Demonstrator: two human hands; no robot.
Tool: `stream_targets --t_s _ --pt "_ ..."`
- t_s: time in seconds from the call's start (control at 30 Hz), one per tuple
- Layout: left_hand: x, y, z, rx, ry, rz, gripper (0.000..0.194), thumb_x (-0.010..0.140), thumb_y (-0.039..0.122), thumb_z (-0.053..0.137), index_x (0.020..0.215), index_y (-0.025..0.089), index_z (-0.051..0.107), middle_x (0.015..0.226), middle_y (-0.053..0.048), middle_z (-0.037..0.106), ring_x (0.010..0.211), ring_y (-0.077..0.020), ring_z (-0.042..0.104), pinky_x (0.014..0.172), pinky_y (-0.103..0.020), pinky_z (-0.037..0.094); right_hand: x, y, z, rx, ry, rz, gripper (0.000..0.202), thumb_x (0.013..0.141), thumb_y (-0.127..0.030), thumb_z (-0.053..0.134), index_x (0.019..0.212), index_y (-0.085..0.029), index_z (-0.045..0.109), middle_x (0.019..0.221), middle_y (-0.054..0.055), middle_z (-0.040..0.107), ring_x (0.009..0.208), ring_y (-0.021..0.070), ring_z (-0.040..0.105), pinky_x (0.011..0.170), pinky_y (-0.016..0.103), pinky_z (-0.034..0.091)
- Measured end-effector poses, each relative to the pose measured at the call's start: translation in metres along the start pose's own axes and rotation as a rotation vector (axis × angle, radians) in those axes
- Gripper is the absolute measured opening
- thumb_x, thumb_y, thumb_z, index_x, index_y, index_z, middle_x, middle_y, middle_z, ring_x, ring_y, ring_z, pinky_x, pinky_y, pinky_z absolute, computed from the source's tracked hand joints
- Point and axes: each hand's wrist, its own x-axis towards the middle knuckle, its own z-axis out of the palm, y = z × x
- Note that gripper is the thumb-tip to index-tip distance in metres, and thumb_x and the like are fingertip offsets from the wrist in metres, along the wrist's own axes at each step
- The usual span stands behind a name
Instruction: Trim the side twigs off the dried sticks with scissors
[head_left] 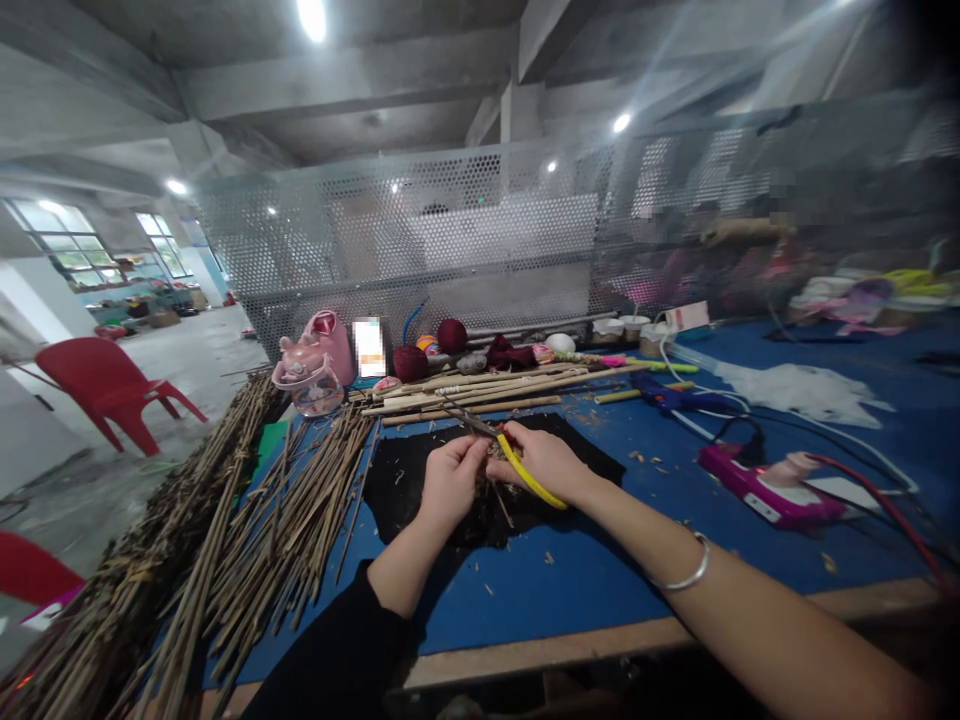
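Observation:
My right hand point(553, 462) is closed around yellow-handled scissors point(531, 476), whose dark blades point up and to the left. Close beside it, my left hand point(450, 482) is pinched on a thin dry twig point(504, 503); part of it pokes down between the two hands, and its rest is hidden by fingers. Both hands are above a black cloth point(397, 478) spread on the blue table point(517, 605). Small trimmings lie around the cloth.
Bundles of dry sticks point(289, 530) lie at the left, and longer pale canes point(495, 386) run along the back. A pink pitcher point(328, 340), dark red yarn balls point(451, 336), a blue glue gun point(675, 396) and a purple power strip point(772, 487) with cables stand around.

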Motion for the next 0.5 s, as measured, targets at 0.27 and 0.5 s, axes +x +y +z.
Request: stream_targets --t_s 0.27,0.5 --pt "0.0003 0.0008 0.0008 -0.028 -0.053 -0.020 0.037 0.074 0.045 0.051 0.069 0.011 0.064 0.052 0.001 0.051 0.033 -0.0040 0.036 0.031 -0.016 0.028 -0.0030 -0.0024 0.0038 0.123 -0.016 -0.082 0.039 0.072 -0.052 0.052 0.091 -0.019 0.043 0.075 0.003 0.056 0.061 0.0140 0.051 0.053 0.021 0.031" --pt "-0.0005 0.0022 0.0008 -0.060 -0.069 -0.027 0.034 0.073 0.044 0.052 0.072 0.012 0.063 0.053 0.002 0.052 0.032 -0.0042 0.039 0.031 -0.017 0.032 -0.0036 -0.0040 0.0074 0.235 -0.012 -0.130 0.038 0.073 -0.055 0.048 0.081 -0.019 0.042 0.065 -0.001 0.052 0.056 0.0115 0.045 0.051 0.020 0.030"
